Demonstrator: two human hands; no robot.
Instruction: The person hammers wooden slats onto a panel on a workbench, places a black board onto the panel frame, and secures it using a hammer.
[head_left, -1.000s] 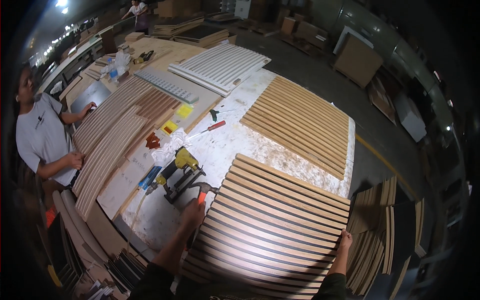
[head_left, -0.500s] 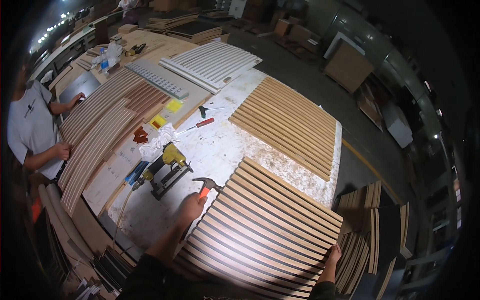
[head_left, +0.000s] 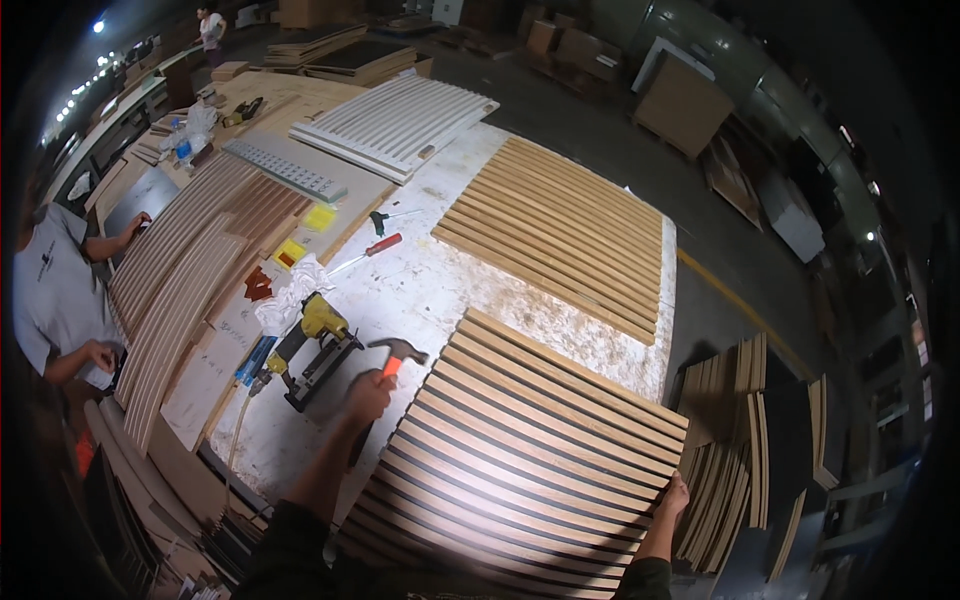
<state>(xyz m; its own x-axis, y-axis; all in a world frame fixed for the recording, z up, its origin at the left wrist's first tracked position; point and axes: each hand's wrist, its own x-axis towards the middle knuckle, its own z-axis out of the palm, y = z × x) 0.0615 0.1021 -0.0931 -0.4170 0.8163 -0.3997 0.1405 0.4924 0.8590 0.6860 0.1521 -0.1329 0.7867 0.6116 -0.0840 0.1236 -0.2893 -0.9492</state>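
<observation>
My left hand (head_left: 369, 396) is closed around the handle of a claw hammer (head_left: 397, 352) with an orange neck and a dark metal head. The head is beside the left edge of a slatted wood panel (head_left: 530, 440), light slats with dark gaps between them. Along the panel's right edge, my right hand (head_left: 676, 494) grips it, its fingers partly hidden. To the left of the hammer, a yellow and black nail gun (head_left: 318, 345) lies on the white worktable (head_left: 415, 275). A red-handled screwdriver (head_left: 383, 244) rests farther back.
A second slatted panel (head_left: 565, 235) lies beyond mine, and white slatted pieces (head_left: 395, 120) are at the back. At left, a person in a grey shirt (head_left: 65, 290) stands by brown slats (head_left: 180, 310). Stacked panels (head_left: 720, 490) stand at right. An air hose (head_left: 235, 450) trails from the nail gun.
The hammer has swung up and away from the panel's left edge, and its head is tilted differently. My right hand stays on the right edge. The whole view has shifted slightly.
</observation>
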